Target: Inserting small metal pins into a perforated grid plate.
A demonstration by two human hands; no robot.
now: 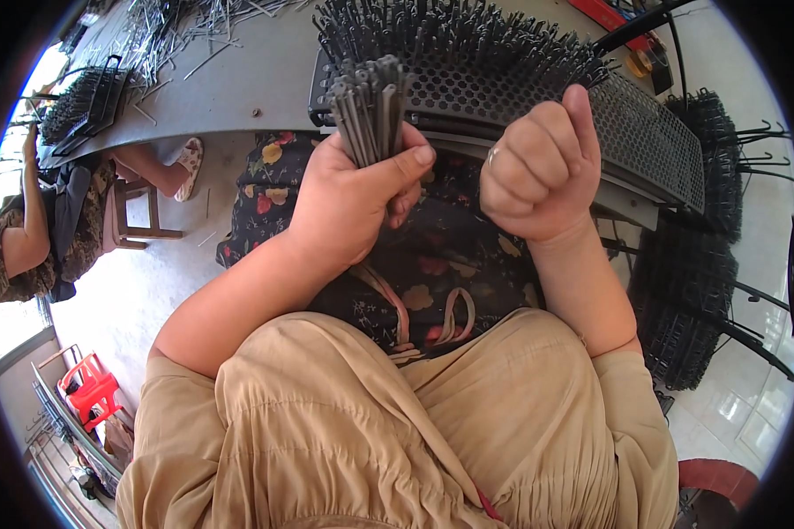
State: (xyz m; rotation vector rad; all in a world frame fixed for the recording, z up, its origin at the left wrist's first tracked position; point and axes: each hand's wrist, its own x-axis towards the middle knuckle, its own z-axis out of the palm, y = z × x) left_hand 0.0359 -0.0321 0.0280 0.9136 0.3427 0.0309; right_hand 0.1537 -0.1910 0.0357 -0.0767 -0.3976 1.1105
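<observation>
A bundle of thin grey metal rods (pixel 368 115) stands upright in my left hand (pixel 335 198), whose fingers and thumb wrap round its lower part. The rods' upper ends fan out a little above the grip. To the right, my right hand (pixel 538 172) is closed in a fist with the thumb pointing up. Its curled fingers hide whatever may be inside. Beyond both hands lies a long black perforated rack (pixel 494 110). Many dark rods (pixel 441 40) stand packed in its far left part, while the right hand is in front of its near edge, apparently not touching it.
Loose rods (pixel 163 35) lie scattered on the grey table (pixel 216 93) at the far left. Another filled rack (pixel 84 106) is there, with a seated person (pixel 40 216) beside it. Black hooked racks (pixel 688 273) hang at the right. A dark floral cloth (pixel 441 273) covers my lap.
</observation>
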